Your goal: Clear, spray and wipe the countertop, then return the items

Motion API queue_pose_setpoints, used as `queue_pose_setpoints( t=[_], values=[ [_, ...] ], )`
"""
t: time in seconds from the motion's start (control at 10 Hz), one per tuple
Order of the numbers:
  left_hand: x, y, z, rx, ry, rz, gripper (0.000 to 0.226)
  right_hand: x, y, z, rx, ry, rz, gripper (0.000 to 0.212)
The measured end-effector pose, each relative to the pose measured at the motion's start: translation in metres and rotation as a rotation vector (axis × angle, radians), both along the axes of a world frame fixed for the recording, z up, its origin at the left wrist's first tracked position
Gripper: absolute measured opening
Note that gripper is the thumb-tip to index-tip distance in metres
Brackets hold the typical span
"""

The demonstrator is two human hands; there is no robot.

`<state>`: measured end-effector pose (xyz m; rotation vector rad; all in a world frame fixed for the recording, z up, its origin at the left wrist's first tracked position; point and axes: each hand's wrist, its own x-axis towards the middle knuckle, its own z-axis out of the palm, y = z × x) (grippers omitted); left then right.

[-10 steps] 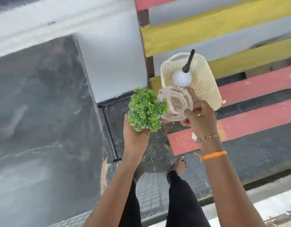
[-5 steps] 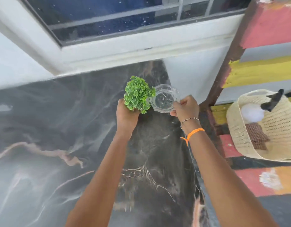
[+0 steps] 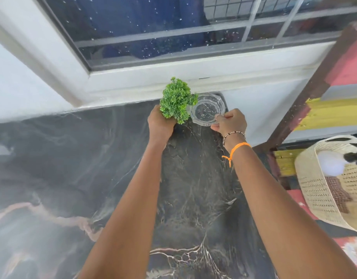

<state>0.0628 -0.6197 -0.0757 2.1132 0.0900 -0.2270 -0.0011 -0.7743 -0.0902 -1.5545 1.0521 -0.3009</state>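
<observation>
Gripped: plant in left hand, glass dish in right hand.

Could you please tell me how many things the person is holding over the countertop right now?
2. A green plant in the left hand, and a clear glass dish in the right hand, both near the countertop's back right corner.

No text, label or number can be read anywhere (glass and wall bare).

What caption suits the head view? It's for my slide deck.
Left hand places green plant, right hand glass dish on countertop.
</observation>
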Motion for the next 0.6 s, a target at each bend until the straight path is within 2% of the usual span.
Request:
queue_pose_setpoints(
  t=[0.2,0.3,0.5,0.6],
  values=[
    [0.008,-0.001,0.001,-0.057,-0.008,-0.041,0.017,0.015,-0.002,0.004,-0.004,0.025,-0.02,0.022],
    [0.011,-0.002,0.001,-0.083,0.007,-0.033,0.025,0.017,-0.002,0.002,-0.007,0.027,-0.04,0.025],
    [0.0,0.005,-0.001,-0.096,-0.012,-0.093,0.02,0.012,0.003,0.006,0.003,0.001,-0.058,0.018],
    [-0.014,0.021,-0.002,-0.217,0.036,-0.018,0.055,0.002,0.016,0.01,0.051,-0.045,-0.109,0.018]
  ],
)
